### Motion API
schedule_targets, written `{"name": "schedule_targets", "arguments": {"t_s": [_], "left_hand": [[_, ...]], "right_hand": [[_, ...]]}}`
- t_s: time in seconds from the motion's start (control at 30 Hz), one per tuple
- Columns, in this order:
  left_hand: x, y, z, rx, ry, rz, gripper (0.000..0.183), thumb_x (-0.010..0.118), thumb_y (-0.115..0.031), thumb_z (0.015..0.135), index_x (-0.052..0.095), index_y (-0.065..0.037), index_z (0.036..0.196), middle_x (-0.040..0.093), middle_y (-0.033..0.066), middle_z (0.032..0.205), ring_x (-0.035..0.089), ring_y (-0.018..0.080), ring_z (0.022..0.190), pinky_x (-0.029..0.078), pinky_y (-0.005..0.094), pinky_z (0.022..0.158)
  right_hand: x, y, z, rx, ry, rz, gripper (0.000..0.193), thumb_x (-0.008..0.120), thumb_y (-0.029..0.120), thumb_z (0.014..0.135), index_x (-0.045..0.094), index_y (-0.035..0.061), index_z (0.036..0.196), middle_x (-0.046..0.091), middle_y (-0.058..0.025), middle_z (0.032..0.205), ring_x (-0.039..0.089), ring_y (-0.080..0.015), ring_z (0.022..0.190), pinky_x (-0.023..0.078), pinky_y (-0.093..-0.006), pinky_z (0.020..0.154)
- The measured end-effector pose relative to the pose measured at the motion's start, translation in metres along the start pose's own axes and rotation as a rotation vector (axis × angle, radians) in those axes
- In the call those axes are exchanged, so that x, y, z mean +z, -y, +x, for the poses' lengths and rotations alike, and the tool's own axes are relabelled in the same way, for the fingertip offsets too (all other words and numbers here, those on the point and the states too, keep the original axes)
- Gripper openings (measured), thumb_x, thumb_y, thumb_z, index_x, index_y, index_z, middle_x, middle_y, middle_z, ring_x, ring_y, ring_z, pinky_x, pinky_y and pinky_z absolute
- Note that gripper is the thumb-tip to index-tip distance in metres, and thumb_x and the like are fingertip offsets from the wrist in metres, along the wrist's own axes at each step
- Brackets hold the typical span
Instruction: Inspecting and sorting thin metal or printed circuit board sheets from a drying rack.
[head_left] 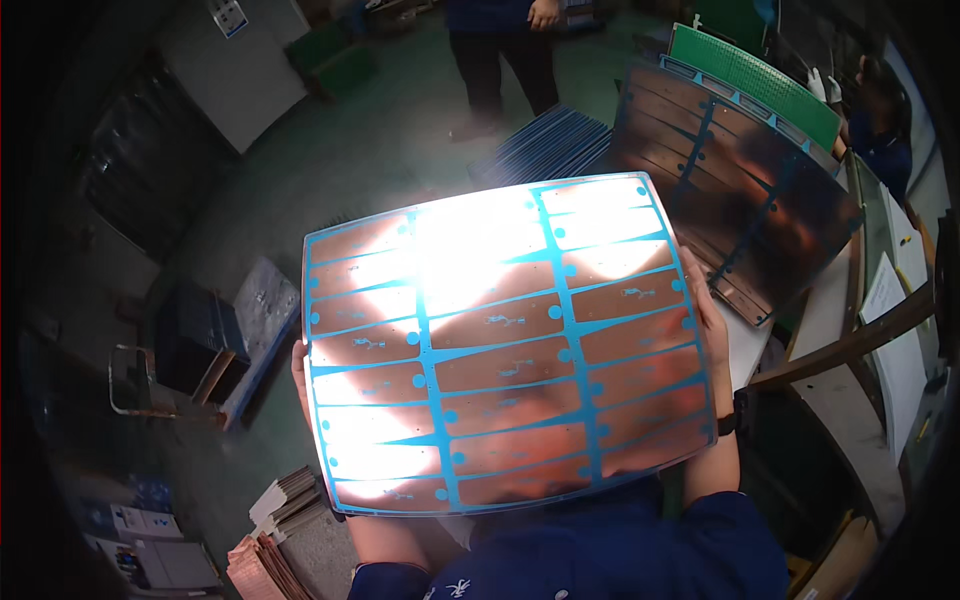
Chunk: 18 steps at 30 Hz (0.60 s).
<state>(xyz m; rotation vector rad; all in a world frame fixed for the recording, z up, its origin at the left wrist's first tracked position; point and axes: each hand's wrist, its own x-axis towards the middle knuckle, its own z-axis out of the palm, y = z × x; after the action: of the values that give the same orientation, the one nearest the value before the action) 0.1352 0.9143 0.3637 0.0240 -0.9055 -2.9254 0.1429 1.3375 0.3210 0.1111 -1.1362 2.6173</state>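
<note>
A large copper-coloured circuit board panel (510,372) with blue borders and rows of long blocks is held up in front of me, tilted, with a strong glare over its upper and left parts. My left hand (300,377) grips its left edge; only a few fingers show past the rim. At the right edge my right hand (709,318) closes on the panel, its thumb side partly hidden behind it. A similar, darker copper panel (683,218) stands leaning just beyond my right hand.
Behind the darker panel stands a green perforated board (750,85). A stack of dark blue panels (545,145) lies further back. A person (500,60) stands ahead; another person (880,135) is at the far right. A cart (265,335) and cardboard pieces (265,570) are at left.
</note>
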Motion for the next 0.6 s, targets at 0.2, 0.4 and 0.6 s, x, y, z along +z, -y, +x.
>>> {"name": "schedule_targets", "arguments": {"t_s": [0.2,0.4,0.6], "left_hand": [[-0.016,0.007,-0.018,-0.052,-0.016,0.001,0.041,0.036,-0.038,0.096,0.046,-0.009,0.124,0.048,0.0087,0.130,0.047,0.0203,0.118,0.042,0.0412,0.099],[-0.045,0.054,-0.055,0.032,0.116,-0.011,0.046,0.035,-0.038,0.098,0.040,-0.006,0.129,0.047,0.0112,0.130,0.048,0.0210,0.117,0.046,0.0419,0.095],[0.014,0.113,-0.085,-0.006,-0.151,0.243,0.039,0.049,-0.029,0.094,0.044,-0.008,0.126,0.054,0.0064,0.121,0.054,0.0189,0.109,0.047,0.0367,0.093]], "right_hand": [[-0.083,-0.022,0.001,0.557,0.294,0.029,0.024,0.046,0.027,0.095,0.058,0.0060,0.097,0.058,0.0002,0.091,0.053,-0.0033,0.084,0.044,-0.0201,0.073],[-0.023,-0.060,-0.003,0.339,-0.032,0.036,0.017,0.052,0.024,0.094,0.057,0.0100,0.086,0.052,0.0048,0.078,0.049,-0.0029,0.073,0.041,-0.0185,0.066],[0.039,-0.078,-0.027,0.388,-0.057,0.368,0.016,0.052,0.017,0.093,0.057,0.0065,0.103,0.059,0.0003,0.096,0.058,-0.0109,0.093,0.046,-0.0275,0.085]]}}
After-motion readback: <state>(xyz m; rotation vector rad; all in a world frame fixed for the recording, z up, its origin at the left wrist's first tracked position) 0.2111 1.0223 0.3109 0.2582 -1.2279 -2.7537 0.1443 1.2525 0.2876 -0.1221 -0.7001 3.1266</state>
